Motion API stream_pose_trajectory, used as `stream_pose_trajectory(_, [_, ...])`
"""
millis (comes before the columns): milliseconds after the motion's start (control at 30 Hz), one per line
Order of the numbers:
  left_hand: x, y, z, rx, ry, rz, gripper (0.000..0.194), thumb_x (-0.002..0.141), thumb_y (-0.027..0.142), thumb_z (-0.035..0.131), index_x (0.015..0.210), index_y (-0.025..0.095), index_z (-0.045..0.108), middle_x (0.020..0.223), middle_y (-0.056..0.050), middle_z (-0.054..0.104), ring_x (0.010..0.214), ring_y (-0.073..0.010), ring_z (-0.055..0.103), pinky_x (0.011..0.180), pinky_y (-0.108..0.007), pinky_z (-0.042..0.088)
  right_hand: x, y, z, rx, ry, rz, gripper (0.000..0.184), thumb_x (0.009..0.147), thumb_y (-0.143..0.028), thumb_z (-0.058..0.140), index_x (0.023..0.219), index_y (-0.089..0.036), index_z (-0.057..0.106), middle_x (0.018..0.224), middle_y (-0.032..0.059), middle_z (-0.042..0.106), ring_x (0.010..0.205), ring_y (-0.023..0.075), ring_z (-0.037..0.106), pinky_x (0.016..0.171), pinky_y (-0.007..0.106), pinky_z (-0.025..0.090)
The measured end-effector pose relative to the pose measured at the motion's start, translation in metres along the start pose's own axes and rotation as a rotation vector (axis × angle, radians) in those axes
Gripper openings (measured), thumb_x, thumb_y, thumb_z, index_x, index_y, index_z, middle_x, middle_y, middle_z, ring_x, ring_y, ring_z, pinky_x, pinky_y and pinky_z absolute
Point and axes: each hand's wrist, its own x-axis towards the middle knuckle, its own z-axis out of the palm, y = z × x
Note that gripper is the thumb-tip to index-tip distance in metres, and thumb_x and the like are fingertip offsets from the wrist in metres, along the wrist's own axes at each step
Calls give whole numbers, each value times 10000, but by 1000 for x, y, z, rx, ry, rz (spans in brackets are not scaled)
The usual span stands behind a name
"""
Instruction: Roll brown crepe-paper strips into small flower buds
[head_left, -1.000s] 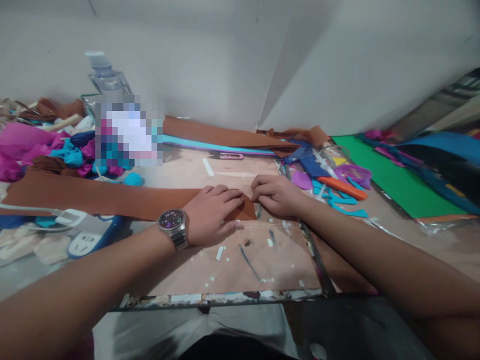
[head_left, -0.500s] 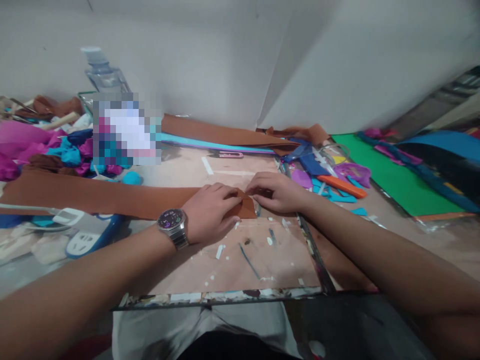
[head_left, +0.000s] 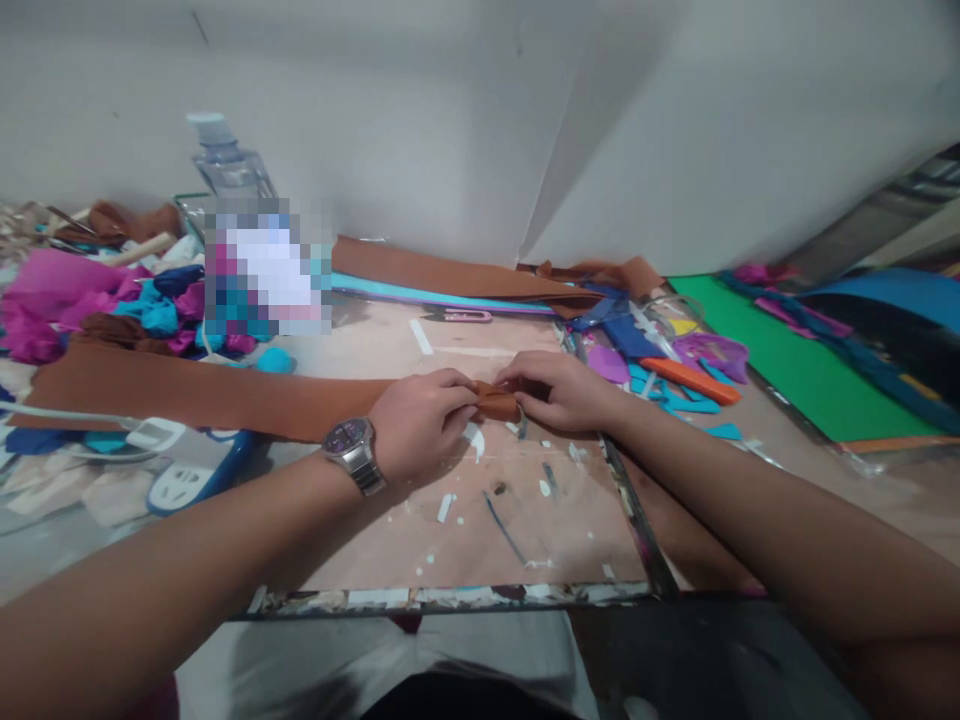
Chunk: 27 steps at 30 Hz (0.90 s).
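A long brown strip of fabric [head_left: 195, 390] stretches from the left side of the table to the middle, where its right end is folded over. My left hand [head_left: 427, 418], with a metal-band watch [head_left: 354, 452] on the wrist, pinches the folded part between thumb and fingers. At the very end of the strip my right hand [head_left: 555, 390] is closed on the fold, thumb and fingertips pressed together. The part of the strip beneath my left hand is hidden.
Behind lie thread snips [head_left: 459, 315] and another brown strip [head_left: 450, 275]. A white-blue power strip [head_left: 187, 470] and coloured scraps [head_left: 150, 305] sit left, by a clear bottle [head_left: 232, 170]. An orange utility knife [head_left: 694, 382] and green sheet [head_left: 802, 360] lie right.
The strip's right end, flat before, is now folded up along its lower edge. My left thumb has moved up onto the fold. The view has shifted slightly.
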Motion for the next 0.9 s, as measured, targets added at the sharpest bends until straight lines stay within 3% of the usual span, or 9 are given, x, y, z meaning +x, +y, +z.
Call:
stream_pose_trajectory(200, [-2,1,0,-54,62,-15,255,1024,250,530,1077,226,777,1186,-50,777,1045,-209,737,924,-378,591,0,-3,2,25,21,0,433,831,-108,617,1232,-234,717,1031,42,792,832,177,730,783,296,567])
stream_pose_trajectory(467, [-3,6,-1,-48,53,26,253,1013,287,548,1129,208,759,1194,-74,775,1115,-245,709,999,-426,566,0,-5,5,3,75,12,316,871,-91,588,1090,-233,766,1013,35,824,894,190,780,806,300,587])
stream_pose_trajectory(767, [-3,11,-3,-28,-64,60,385,999,361,556,1307,169,682,1363,-124,709,1257,-305,644,1081,-508,517,1,-9,5,44,112,23,257,903,-121,609,1053,-240,781,1020,29,828,908,189,785,835,306,611])
stream_pose_trajectory(900, [-3,12,-2,23,-110,41,377,998,397,563,1248,156,711,1374,-139,702,1253,-327,639,1081,-539,503,1,-8,6,39,115,-22,308,904,-89,570,1073,-239,780,1055,33,824,966,194,786,895,326,617])
